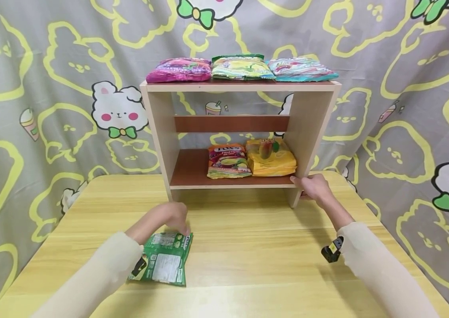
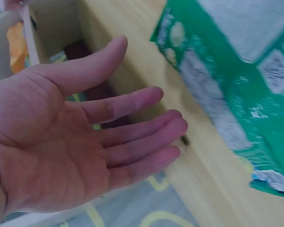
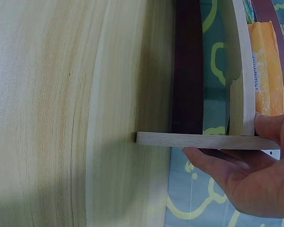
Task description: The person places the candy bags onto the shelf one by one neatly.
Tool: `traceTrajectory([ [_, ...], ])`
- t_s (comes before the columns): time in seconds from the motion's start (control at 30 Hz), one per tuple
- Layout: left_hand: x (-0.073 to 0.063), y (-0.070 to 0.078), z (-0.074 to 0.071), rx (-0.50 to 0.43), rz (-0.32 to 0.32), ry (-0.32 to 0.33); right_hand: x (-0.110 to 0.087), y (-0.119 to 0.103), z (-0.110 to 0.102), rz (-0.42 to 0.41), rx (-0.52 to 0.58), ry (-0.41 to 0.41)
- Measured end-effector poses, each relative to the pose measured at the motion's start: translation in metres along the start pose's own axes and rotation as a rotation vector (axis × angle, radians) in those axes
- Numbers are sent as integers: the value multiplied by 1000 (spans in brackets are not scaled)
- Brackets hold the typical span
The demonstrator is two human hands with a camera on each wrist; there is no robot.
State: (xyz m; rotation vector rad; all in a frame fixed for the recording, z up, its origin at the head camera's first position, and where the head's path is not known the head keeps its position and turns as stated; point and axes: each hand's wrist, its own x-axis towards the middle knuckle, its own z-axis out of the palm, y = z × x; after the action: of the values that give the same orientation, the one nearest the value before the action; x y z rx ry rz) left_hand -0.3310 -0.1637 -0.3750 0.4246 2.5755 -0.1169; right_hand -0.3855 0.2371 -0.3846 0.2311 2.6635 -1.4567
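Observation:
A green candy bag point(image 1: 166, 260) lies on the table with its printed label side up. Just over its far edge is my left hand point(image 1: 174, 216), and the left wrist view shows that hand point(image 2: 99, 127) with fingers extended, palm bare and the bag point(image 2: 246, 80) beyond the fingertips. My right hand point(image 1: 313, 187) grips the right side panel of a small wooden shelf point(image 1: 319, 128). Up close in the right wrist view, the thumb is on the inner face of the panel point(image 3: 199, 140) and the fingers are on the outer face.
On the shelf's middle board sit a red-orange Fox's candy bag point(image 1: 229, 161) and a yellow mango candy bag point(image 1: 272, 159). Across its top lie a purple bag point(image 1: 180, 70), a green-yellow bag point(image 1: 242, 67) and a teal bag point(image 1: 301, 70). Behind hangs a patterned curtain point(image 1: 125, 53).

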Motion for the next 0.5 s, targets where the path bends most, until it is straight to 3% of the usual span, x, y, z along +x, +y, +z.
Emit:
traceTrajectory([
  [0.27, -3, -9, 11, 78, 19, -102, 0, 0, 0, -1, -10, 2],
  [0.5, -6, -10, 17, 48, 25, -87, 1, 1, 0, -4, 1, 4],
])
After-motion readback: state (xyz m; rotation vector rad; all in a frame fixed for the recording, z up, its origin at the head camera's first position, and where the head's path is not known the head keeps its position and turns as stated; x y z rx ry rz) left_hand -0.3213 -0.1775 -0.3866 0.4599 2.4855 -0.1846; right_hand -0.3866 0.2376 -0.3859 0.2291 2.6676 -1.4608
